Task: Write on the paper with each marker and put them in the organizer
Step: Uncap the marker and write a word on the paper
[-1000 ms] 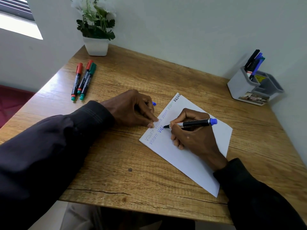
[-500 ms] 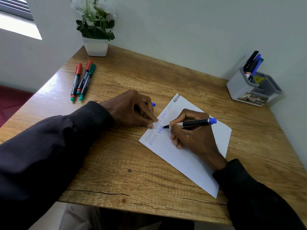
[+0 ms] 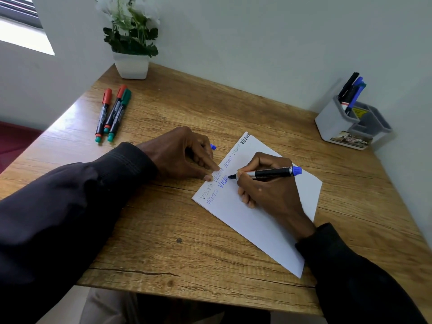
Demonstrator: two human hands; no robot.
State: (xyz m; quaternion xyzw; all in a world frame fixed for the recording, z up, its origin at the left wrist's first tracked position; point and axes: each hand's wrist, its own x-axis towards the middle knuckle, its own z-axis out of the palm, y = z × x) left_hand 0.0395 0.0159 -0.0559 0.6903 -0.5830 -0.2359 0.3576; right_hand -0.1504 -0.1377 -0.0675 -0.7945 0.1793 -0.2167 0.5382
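Since a second ago, the blue writing has grown by a letter or so, and my right hand has edged along the line with it. That hand is curled tight around the blue marker, pinched between thumb and forefinger, its tip touching the paper right at the end of the fresh blue word. My left hand is loosely clenched, fingertips pressing down the paper's left edge; a blue cap peeks out from behind its knuckles, and I cannot tell how firmly it is gripped.

The paper lies slantwise on the bench, with a row of greyish words along its upper edge, one bold black word at the far corner, and blue words below.

At the far left of the bench lie three markers side by side, two with red caps and one with a green cap. Behind them stands a potted plant in a white pot. The grey organizer sits at the far right corner, well apart from the paper, with a few markers upright in its tall compartment; they overlap, so I cannot count them surely.
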